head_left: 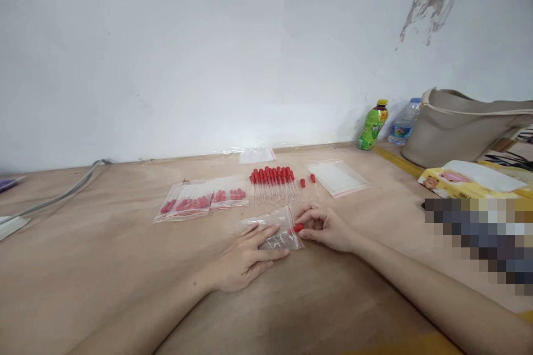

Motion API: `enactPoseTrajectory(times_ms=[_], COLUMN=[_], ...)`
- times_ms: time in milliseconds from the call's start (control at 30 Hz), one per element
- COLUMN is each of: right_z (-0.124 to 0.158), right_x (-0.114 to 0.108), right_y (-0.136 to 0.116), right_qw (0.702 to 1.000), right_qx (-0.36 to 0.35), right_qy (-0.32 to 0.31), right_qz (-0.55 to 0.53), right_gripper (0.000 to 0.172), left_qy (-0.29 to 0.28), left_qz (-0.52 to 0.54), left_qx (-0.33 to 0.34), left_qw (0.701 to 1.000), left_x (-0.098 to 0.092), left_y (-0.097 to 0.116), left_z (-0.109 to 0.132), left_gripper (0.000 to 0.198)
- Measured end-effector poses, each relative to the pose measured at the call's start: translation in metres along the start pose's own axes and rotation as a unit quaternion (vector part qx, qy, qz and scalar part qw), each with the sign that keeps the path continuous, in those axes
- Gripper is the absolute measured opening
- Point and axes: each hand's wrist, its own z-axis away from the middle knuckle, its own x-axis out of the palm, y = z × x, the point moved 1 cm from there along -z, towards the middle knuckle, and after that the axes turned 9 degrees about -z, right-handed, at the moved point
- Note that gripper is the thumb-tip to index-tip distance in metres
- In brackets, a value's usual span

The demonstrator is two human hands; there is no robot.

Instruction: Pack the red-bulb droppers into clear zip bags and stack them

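Note:
My left hand (245, 258) lies flat with fingers spread, pressing a clear zip bag (277, 239) onto the table. At the bag's red-striped mouth, my right hand (327, 227) pinches a dropper by its red rubber bulb (298, 227). The bulb is at the opening; the dropper's clear tube is hard to make out through the plastic. Beyond my hands lies a row of several red-bulbed droppers (272, 177), their thin clear tubes pointing toward me. Two more droppers (312, 178) lie just right of the row.
Filled zip bags (187, 199) with red bulbs lie left. A stack of flat zip bags (338, 176) sits right, another bag (257, 156) near the wall. Further right stand a green bottle (372, 126), a water bottle (403, 122), a beige bin (453, 127) and a yellow tissue pack (453, 178).

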Motion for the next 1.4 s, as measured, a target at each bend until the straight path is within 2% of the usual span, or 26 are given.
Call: enactPoseTrajectory(times_ms=[167,267,367,533,700,767,900,1067,1167,1267,1333,1400], right_z=[0.003,0.005,0.004,0.0,0.001,0.004,0.01,0.013,0.013,0.013,0.011,0.007], right_x=[0.01,0.013,0.01,-0.01,-0.021,-0.02,-0.012,-0.001,0.002,0.002,-0.002,-0.012], right_y=[-0.006,-0.008,-0.005,-0.001,-0.012,-0.017,-0.02,-0.014,-0.01,-0.006,-0.005,-0.006], right_qw=[0.992,0.98,0.969,0.975,0.976,0.976,0.972,0.97,0.967,0.962,0.957,0.96], right_qx=[0.035,0.081,0.127,0.162,0.165,0.176,0.223,0.229,0.23,0.233,0.246,0.246], right_qy=[-0.074,-0.119,-0.128,-0.111,-0.145,-0.127,-0.043,0.046,0.065,0.051,0.051,0.078], right_qz=[-0.091,-0.137,-0.168,-0.103,-0.017,-0.025,-0.062,-0.07,-0.086,-0.133,-0.145,-0.106], right_gripper=[0.019,0.021,0.025,0.032,0.038,0.041,0.037,0.037,0.037,0.036,0.036,0.035], left_qy=[-0.001,0.002,0.014,0.079,0.079,0.074,0.075,0.082,0.093,0.101,0.091,0.068], left_qz=[-0.005,0.0,0.041,0.128,0.123,0.119,0.111,0.106,0.104,0.098,0.087,0.075], left_qx=[0.012,0.015,0.01,-0.059,-0.048,-0.053,-0.059,-0.059,-0.054,-0.053,-0.052,-0.047], left_qw=[1.0,1.0,0.999,0.987,0.988,0.989,0.989,0.989,0.989,0.989,0.991,0.994], left_x=[0.0,0.0,-0.001,-0.001,0.0,0.0,0.0,0.002,0.002,0.004,0.006,0.006], left_y=[0.0,0.001,0.001,-0.003,-0.005,-0.005,-0.004,-0.003,-0.003,-0.004,-0.006,-0.009], left_z=[-0.001,-0.001,0.0,0.006,0.007,0.006,0.005,0.004,0.003,0.004,0.005,0.005], left_gripper=[0.041,0.041,0.043,0.041,0.042,0.043,0.043,0.042,0.039,0.037,0.035,0.035])
